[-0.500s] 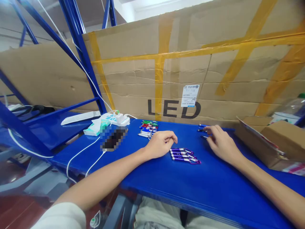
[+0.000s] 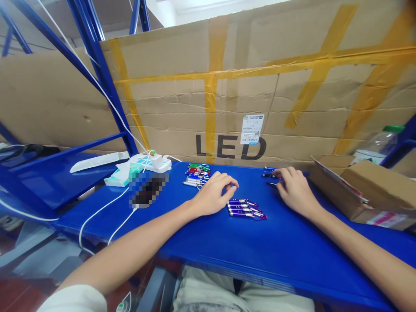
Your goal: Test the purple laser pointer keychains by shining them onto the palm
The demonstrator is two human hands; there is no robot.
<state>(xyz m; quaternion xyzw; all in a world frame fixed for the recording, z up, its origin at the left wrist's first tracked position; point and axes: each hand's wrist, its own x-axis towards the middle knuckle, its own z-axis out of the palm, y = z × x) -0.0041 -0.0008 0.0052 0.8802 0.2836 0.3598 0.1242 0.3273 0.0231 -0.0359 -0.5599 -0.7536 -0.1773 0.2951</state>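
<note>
My left hand (image 2: 215, 195) rests on the blue tabletop with loosely curled fingers and nothing visible in it. Close by its thumb lies a row of purple metallic pens (image 2: 242, 209) with carabiner clips. Beyond that hand are several more clip pens (image 2: 197, 173) in green, red, blue and silver. My right hand (image 2: 297, 190) is at the far right, its fingers bent over dark pens. A black pen (image 2: 271, 184) runs under its thumb and fingers, which partly hide it. Another black pen (image 2: 267, 175) and a blue pen (image 2: 269, 169) lie just behind.
An open cardboard box (image 2: 367, 195) stands on the right, a plastic bottle (image 2: 378, 145) behind it. On the left are a power strip (image 2: 157, 164), a tissue pack (image 2: 118, 174), a blurred-out device (image 2: 149, 190) and white cables. A large cardboard panel (image 2: 182, 117) closes off the back.
The left thumb has come away from the curled fingers, leaving a gap. The right hand stays at the dark pens. The whole view has shifted slightly.
</note>
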